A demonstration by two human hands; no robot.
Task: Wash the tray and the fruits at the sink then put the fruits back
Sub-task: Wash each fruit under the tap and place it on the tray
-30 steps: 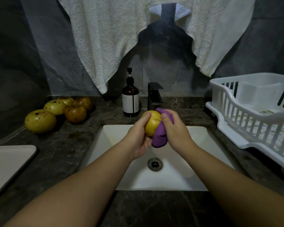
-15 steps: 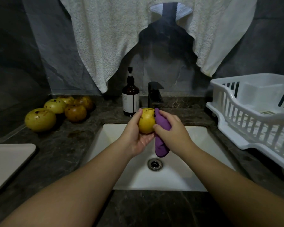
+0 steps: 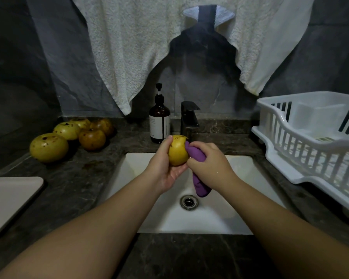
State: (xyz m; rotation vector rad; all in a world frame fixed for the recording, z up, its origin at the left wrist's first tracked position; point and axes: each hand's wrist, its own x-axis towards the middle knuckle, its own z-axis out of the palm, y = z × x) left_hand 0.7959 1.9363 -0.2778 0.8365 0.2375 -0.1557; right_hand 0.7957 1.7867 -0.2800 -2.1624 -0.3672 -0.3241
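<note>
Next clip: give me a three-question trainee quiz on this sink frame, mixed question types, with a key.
1. True or false: the left hand holds the fruit over the sink.
2. What does the right hand grip?
A. the soap bottle
B. the purple cloth
C. the faucet
3. Fill in: the other fruits lie on the counter to the ____ of the sink.

Key:
1. True.
2. B: the purple cloth is pressed against the fruit, its tail hanging toward the drain.
3. Left; the white rack sits to the right.
</note>
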